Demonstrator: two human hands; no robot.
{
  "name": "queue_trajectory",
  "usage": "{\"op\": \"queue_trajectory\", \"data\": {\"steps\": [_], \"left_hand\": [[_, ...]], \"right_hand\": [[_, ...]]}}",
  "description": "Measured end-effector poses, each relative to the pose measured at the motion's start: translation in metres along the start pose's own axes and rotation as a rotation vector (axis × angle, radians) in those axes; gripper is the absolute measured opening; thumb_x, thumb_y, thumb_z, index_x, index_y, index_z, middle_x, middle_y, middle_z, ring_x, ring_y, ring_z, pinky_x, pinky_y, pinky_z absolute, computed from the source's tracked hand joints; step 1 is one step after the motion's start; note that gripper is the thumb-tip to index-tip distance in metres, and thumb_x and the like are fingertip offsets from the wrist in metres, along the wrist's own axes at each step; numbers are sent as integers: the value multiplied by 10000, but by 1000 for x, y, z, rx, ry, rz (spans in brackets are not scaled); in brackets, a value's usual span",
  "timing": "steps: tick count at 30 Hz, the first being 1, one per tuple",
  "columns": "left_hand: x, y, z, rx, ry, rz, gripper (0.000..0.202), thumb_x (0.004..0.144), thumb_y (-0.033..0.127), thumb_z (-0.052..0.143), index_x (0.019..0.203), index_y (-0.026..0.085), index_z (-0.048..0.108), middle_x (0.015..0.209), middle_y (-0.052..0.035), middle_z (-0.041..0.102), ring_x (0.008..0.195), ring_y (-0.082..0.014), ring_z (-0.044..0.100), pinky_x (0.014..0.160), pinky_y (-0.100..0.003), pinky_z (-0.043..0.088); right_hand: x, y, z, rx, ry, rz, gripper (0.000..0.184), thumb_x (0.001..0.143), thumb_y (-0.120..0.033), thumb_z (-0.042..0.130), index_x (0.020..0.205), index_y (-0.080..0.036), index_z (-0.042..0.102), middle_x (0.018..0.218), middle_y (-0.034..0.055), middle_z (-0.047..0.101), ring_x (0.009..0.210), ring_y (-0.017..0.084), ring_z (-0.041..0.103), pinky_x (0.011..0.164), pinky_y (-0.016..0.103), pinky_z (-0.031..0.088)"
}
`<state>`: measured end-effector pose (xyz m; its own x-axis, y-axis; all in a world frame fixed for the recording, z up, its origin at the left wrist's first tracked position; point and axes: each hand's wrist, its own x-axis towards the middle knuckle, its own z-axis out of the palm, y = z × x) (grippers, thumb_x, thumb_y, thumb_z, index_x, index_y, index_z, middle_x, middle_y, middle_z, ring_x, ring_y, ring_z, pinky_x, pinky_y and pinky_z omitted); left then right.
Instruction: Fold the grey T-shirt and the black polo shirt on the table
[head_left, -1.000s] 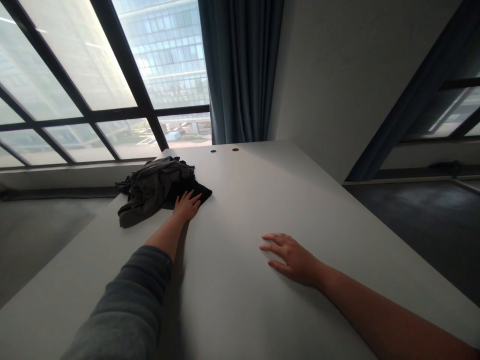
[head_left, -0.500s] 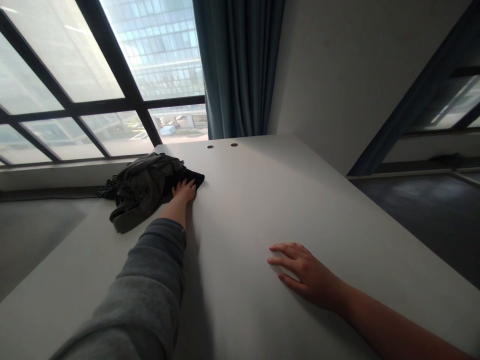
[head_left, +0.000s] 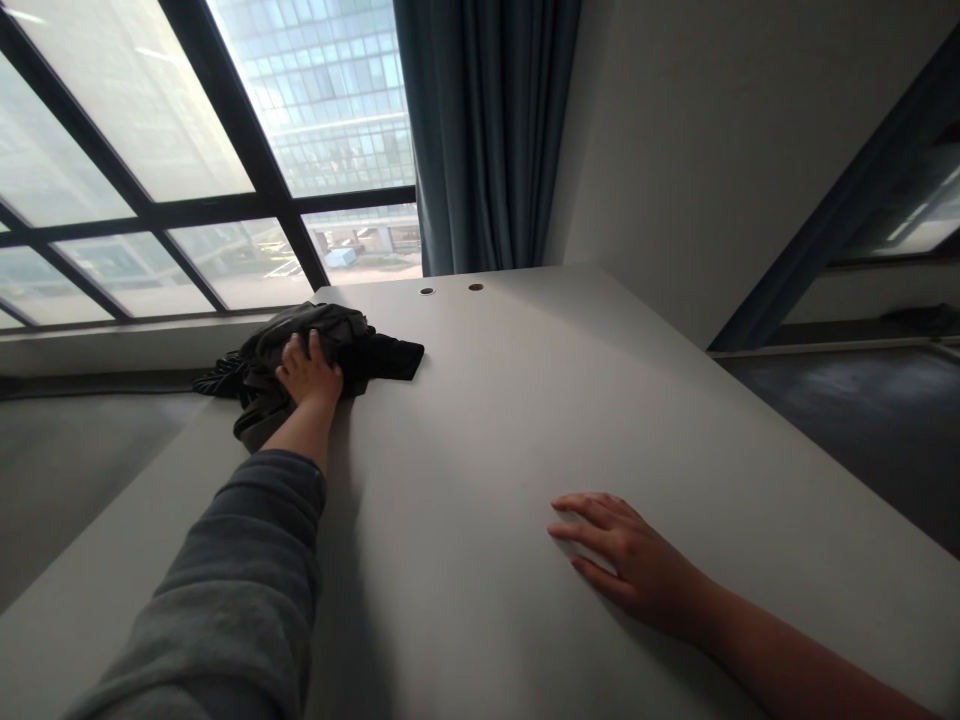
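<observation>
Head view: crumpled dark grey cloth (head_left: 379,353)

**No readable text**

No lettering, label, brand or number can be read on the dark cloth (head_left: 352,345), the table (head_left: 525,400), the curtain (head_left: 487,130) or the building (head_left: 330,90) beyond the window (head_left: 225,215).

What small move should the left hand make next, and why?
Probably close the left hand on the dark clothing and draw it nearer: the hand rests atop the pile far across the table, while the right hand lies flat.
</observation>
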<state>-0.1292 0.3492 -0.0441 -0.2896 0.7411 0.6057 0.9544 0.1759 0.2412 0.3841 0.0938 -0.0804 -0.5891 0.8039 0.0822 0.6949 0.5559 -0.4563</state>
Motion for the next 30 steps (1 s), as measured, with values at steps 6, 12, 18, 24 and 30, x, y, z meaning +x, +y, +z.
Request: {"op": "queue_trajectory", "data": {"steps": [6,12,18,24,30], "left_hand": [[43,-26,-42,5,-382,-248,544,992,475,556,1394,108,552,1344,-221,647,1273,-499,585,1062,-698,446],[39,31,-74,1,-491,-9,336,986,351,585,1218,113,637,1162,-177,738,1153,-352,677,1012,-449,507],[-50,125,-107,-286,-692,89,247,971,353,594,1111,153,637,1001,-128,726,961,-278,673,861,-352,481],[-189,195,-168,-706,-868,168,244,962,426,608,1034,194,619,898,-17,670,848,-183,625,789,-294,484],[-235,180,-213,-860,-974,467,358,1033,501,484,1162,228,676,1084,-63,715,989,-217,678,929,-353,529]], "right_hand": [[1,0,0,-24,-5,-5,388,999,-438,564,1350,-360,712,1517,66,566,1394,308,530,1199,547,401],[0,-1,3,-11,139,-102,314,989,-304,584,1261,-285,739,1408,96,640,1322,272,593,1175,510,457],[4,-4,3,-9,382,-225,226,957,-161,566,1094,-219,735,1198,99,711,1208,238,652,1164,496,490],[4,1,-3,48,505,-139,214,1000,-238,544,1101,-222,732,1146,95,723,1127,227,675,1053,434,559],[2,20,-1,125,533,5,278,1021,-355,510,1098,-210,734,1154,96,723,1137,233,665,1045,421,538]]}}
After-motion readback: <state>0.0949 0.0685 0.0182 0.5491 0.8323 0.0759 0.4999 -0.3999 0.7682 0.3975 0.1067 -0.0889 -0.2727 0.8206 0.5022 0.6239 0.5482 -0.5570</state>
